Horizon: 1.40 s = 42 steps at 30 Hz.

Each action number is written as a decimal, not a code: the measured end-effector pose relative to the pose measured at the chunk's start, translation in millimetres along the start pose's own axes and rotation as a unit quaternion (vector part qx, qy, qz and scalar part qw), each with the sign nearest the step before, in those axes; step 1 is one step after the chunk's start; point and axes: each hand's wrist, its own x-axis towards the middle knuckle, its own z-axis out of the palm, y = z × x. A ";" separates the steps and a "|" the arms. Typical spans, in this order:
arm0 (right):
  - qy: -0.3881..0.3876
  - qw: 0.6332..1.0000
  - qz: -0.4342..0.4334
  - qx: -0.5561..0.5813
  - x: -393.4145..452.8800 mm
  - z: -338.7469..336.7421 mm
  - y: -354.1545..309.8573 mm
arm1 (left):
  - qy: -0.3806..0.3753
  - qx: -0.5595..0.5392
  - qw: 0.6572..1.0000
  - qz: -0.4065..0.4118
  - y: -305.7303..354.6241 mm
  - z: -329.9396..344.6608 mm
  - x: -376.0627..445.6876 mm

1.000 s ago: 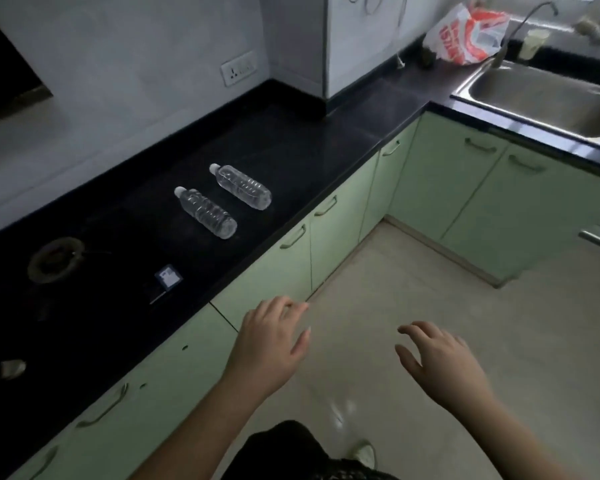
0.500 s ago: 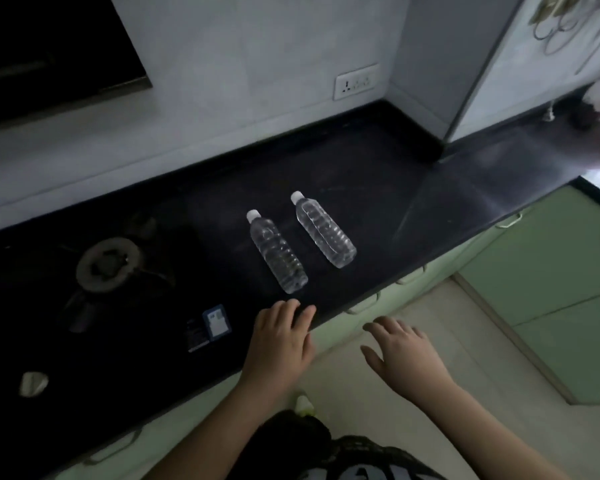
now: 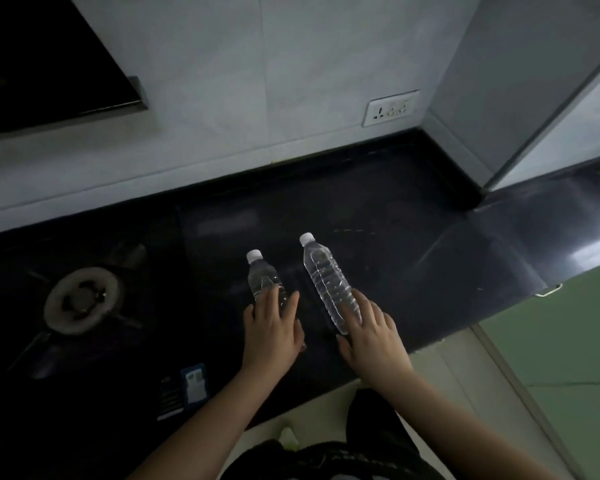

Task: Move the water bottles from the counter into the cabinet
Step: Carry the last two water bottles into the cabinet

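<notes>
A: What do the bottles look like?
B: Clear ribbed plastic, white caps, both lying flat on the black counter (image 3: pixel 413 244) with caps pointing away from the hands.
A: And the hands?
B: The left hand (image 3: pixel 271 330) lies over the base of the left bottle (image 3: pixel 262 273), fingers straight; the right hand (image 3: pixel 373 336) rests beside the right bottle (image 3: pixel 324 278) — fingers touching its lower end, not curled round it.

Two clear capped bottles (image 3: pixel 264 279) (image 3: pixel 328 284) lying on counter (image 3: pixel 430 254).
</notes>
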 end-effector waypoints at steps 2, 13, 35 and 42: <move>-0.008 1.000 -0.012 0.010 22.9 5.5 5.4 | 0.001 -0.003 0.999 -0.038 -1.2 6.0 8.9; -0.117 0.983 -0.118 0.077 104.9 44.1 32.7 | -0.010 -0.041 0.952 -0.304 36.3 30.3 48.3; -0.112 0.983 -0.119 0.077 135.0 37.7 39.8 | -0.010 -0.035 0.884 -0.466 50.2 38.8 61.8; -0.231 0.917 -0.014 0.324 147.6 10.7 62.9 | 0.026 -0.229 0.872 -0.432 23.4 22.3 35.5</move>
